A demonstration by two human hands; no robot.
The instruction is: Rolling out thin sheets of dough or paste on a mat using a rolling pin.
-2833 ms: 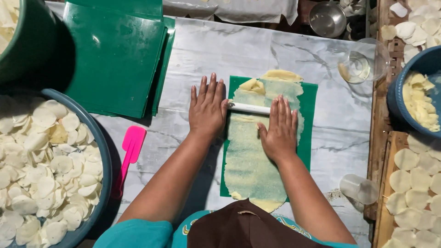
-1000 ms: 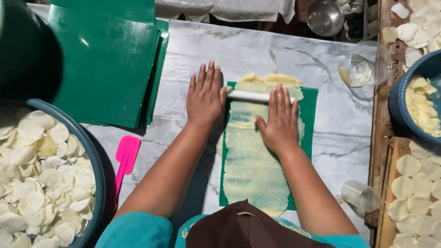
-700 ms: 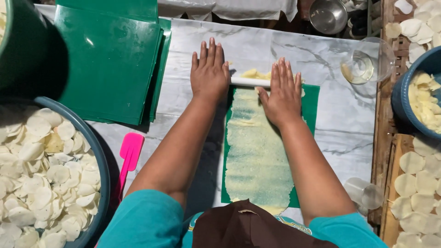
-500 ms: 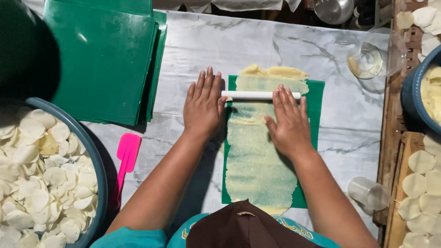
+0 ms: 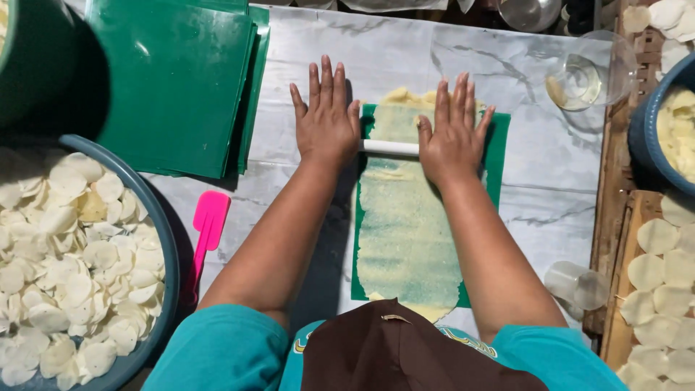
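Hands, left (image 5: 326,123) and right (image 5: 452,134), spread flat, press a white rolling pin (image 5: 389,148) across thin yellow dough (image 5: 405,232); uneven pressure could probably tear the sheet beneath them.

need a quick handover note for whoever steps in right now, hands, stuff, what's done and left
Left hand and right hand: both flat, palms down on the white rolling pin.
Pin lies across the far part of the dough strip on the green sheet.
Done: dough nearer the person is rolled thin.
Left: the thicker lump at the far end.
Pink spatula lies beside the left arm.
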